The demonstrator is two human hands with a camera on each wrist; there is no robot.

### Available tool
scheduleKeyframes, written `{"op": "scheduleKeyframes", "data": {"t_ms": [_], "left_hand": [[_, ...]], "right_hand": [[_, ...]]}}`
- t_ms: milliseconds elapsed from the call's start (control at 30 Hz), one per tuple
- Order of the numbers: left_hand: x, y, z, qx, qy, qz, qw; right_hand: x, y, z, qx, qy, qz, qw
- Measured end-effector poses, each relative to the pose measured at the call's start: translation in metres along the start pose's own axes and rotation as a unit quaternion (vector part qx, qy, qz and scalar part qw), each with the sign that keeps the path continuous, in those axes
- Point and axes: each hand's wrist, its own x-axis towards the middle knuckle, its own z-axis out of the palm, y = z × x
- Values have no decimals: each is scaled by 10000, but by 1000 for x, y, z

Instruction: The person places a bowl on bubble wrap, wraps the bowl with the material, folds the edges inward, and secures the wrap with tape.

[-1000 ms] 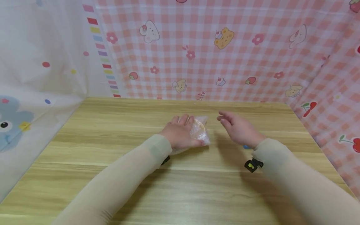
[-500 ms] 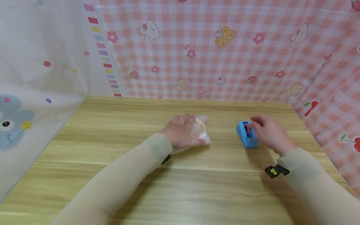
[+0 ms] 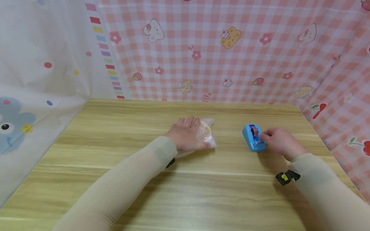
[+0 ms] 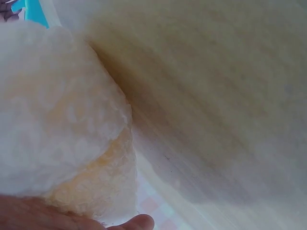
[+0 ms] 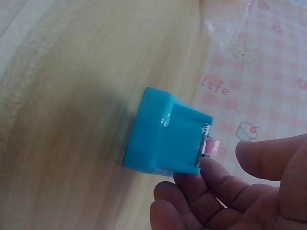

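My left hand (image 3: 183, 137) lies flat with spread fingers on a bubble-wrap bundle (image 3: 206, 132), pressing it against the table. Something yellowish shows through the clear wrap; the hand covers much of the bundle. In the left wrist view the puffy bubble wrap (image 4: 57, 110) fills the left side. To the right stands a blue tape dispenser (image 3: 251, 141) with a reddish roll in it. My right hand (image 3: 280, 141) is at its right side. In the right wrist view, fingertips (image 5: 208, 167) are right at the cutter end, near a short tape end (image 5: 211, 146), and the thumb is held apart from them.
Everything stands on a wood-grain table (image 3: 185, 199). A pink checked cloth (image 3: 202, 48) hangs behind it and a white patterned cloth (image 3: 37, 48) on the left. Each wrist wears a small black camera mount (image 3: 287, 177).
My right hand has moved away from beside the bundle to the right, uncovering the tape dispenser, then down toward its cutter end. The left hand stays on the bundle.
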Motion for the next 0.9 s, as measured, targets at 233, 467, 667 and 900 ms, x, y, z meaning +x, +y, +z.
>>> {"op": "scheduleKeyframes", "data": {"t_ms": [233,467,667,900], "left_hand": [[0,0,1,7,28,-23,10000],[0,0,2,-12,99,-27,9999],[0,0,1,-9,85,-31,10000],[-1,1,1,-17,90,-37,10000]], "right_hand": [[3,3,0,-16,-318,215,9993],[5,3,0,-17,-468,309,9984],[7,2,4,54,-461,296,9985],[10,3,7,164,-454,222,9986]]}}
